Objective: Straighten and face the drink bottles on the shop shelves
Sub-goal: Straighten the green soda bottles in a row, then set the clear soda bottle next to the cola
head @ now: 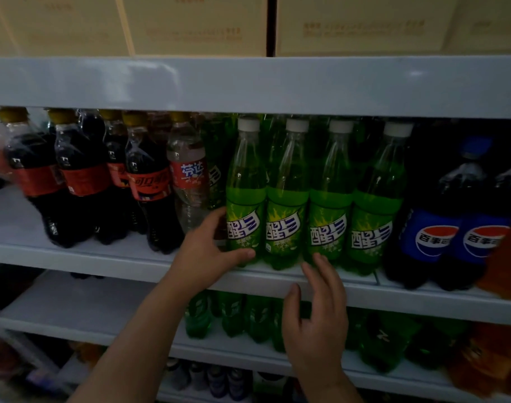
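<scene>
"Starting with the biggest thing, what is there?"

"A grey shelf (103, 257), with the green bottle (244, 196) standing upright at its front edge. I'll place everything from that bottle. Above it runs the front band of a higher shelf (248, 85), and above that band sit cardboard boxes (199, 24)."

"And the drinks?"

"Just right of the green bottle, three more green bottles (329, 205) stand side by side with it, white caps up and labels facing out. Further right are dark bottles with blue labels (428, 228), then something orange (498, 269) at the edge of view. Just left of the green bottle is a clear bottle with a red label (187, 175), tilted. Left of that are cola bottles (149, 181), leaning, with their labels turned different ways. Below, on the next shelf down, more green bottles (257, 318) sit in shadow."

"The hands?"

"The left hand (204, 257) grips the green bottle low down, thumb on its left side and fingers curled round the front near the base. The right hand (315, 315) is lower and to the right, fingers straight and spread, holding nothing. Its fingertips reach the base of the third bottle along, and I cannot tell whether they touch it."
</scene>
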Motion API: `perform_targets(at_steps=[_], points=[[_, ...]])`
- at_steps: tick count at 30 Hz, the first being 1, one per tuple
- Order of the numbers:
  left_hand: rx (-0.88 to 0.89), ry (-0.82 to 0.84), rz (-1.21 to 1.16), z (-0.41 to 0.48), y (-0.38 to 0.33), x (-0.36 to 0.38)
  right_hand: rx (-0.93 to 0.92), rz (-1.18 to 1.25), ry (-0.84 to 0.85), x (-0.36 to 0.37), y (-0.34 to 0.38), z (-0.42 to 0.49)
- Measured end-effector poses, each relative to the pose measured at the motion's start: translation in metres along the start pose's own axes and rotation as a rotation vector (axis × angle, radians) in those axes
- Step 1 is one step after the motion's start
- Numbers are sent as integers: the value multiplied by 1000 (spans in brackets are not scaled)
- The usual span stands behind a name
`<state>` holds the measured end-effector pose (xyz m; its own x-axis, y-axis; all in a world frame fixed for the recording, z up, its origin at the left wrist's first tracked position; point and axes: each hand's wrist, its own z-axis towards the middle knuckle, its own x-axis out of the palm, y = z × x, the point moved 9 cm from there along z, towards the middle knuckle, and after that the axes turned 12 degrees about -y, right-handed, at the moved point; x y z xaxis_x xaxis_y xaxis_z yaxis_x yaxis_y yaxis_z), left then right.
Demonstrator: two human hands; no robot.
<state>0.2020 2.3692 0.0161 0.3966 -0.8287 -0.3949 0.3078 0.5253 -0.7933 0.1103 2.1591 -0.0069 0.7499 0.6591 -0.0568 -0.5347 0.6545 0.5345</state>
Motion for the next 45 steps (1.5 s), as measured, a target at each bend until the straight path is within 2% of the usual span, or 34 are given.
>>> perform_targets(at_steps=[5, 11, 14, 16, 19, 21, 25, 27, 30, 33, 38, 45], points=[[-16, 12, -12, 1, 2, 4, 6, 33, -15, 0, -3, 1], [1, 17, 28, -3, -4, 4, -20, 65, 79, 15, 9, -9], [59, 5, 47, -10, -13, -8, 4, 164, 125, 28, 29, -7], [104, -180, 65, -15, -17, -42, 36, 276, 206, 46, 54, -5], [87, -693, 116, -27, -8, -121, 158, 451, 417, 95, 94, 0], [-7, -825, 162, -26, 3, -145, 280, 499, 483, 132, 110, 7], [-97, -711, 88, -3, 16, -133, 602, 418, 458, 187, 99, 20], [-83, -659, 77, 5, 23, -127, 652, 347, 509, 205, 87, 20], [-76, -583, 145, 16, 36, -127, 608, 290, 560, 218, 78, 20], [-43, -474, 136, 26, 45, -132, 567, 262, 457, 212, 77, 20], [-74, -228, -78, 36, 57, -129, 477, 266, 227, 183, 85, 12], [-44, -195, -185, 40, 60, -124, 300, 108, 157, 173, 94, 7]])
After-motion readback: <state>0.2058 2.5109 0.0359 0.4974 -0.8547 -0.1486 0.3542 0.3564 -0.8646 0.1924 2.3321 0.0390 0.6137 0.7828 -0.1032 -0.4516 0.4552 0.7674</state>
